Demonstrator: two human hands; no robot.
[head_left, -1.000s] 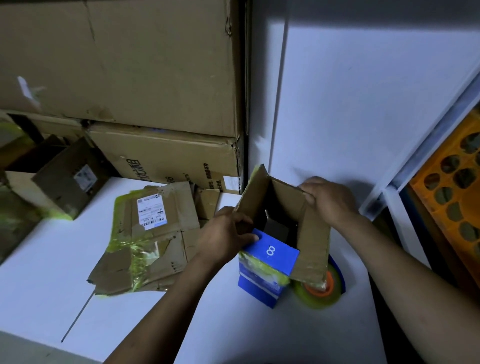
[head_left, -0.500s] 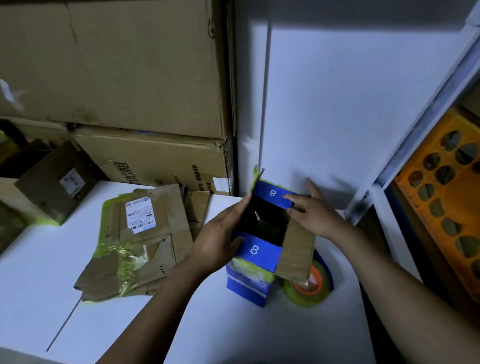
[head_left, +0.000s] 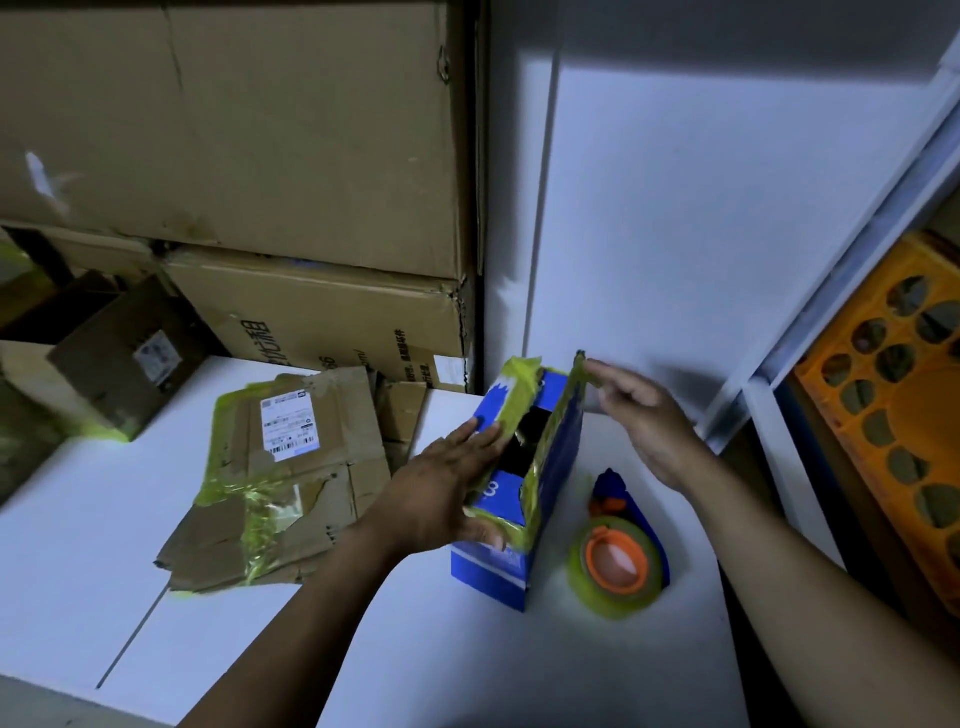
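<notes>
Fingers straight, left hand presses a flap of the blue box, right hand touches another.

One blue box, one tape roll

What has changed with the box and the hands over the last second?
The right flap, folded outward a second ago, now stands upright. The right hand has let go its grip and only touches the flap's top corner with straight fingers. The left hand released the near flap and presses flat on the left flap. The blue box, tape dispenser and flattened cardboard stayed put.
</notes>
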